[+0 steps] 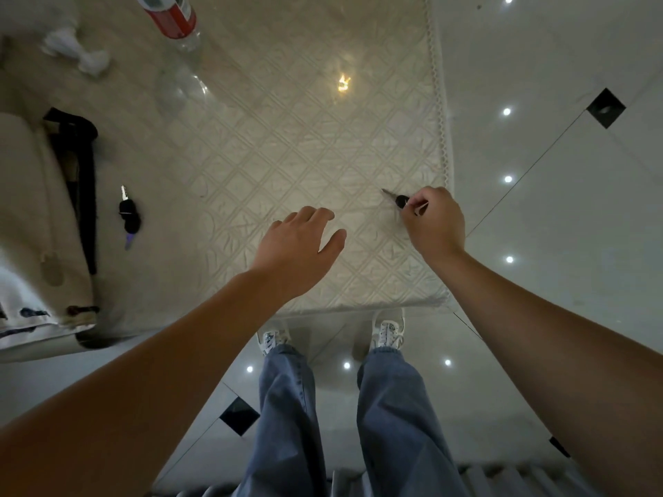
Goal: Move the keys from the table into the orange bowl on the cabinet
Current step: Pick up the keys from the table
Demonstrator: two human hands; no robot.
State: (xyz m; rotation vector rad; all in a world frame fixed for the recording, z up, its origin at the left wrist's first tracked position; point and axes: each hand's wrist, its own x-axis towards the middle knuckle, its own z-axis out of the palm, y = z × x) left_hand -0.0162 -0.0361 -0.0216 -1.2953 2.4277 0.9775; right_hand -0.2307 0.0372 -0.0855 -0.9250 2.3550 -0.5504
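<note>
Head view: right hand (432, 218) on key (398, 199)

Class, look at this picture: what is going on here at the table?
A person stands at a table covered with a quilted cloth. The right hand pinches a black-headed key near the table's right edge. The left hand hovers open, holding nothing. A second bunch of keys lies untouched at the left, beside a bag. No orange bowl is in view.

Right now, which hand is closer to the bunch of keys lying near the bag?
Left. The left hand hovers open over the table's middle, to the right of the bunch of keys. The right hand is farther away at the table's right edge, pinching another key.
</note>
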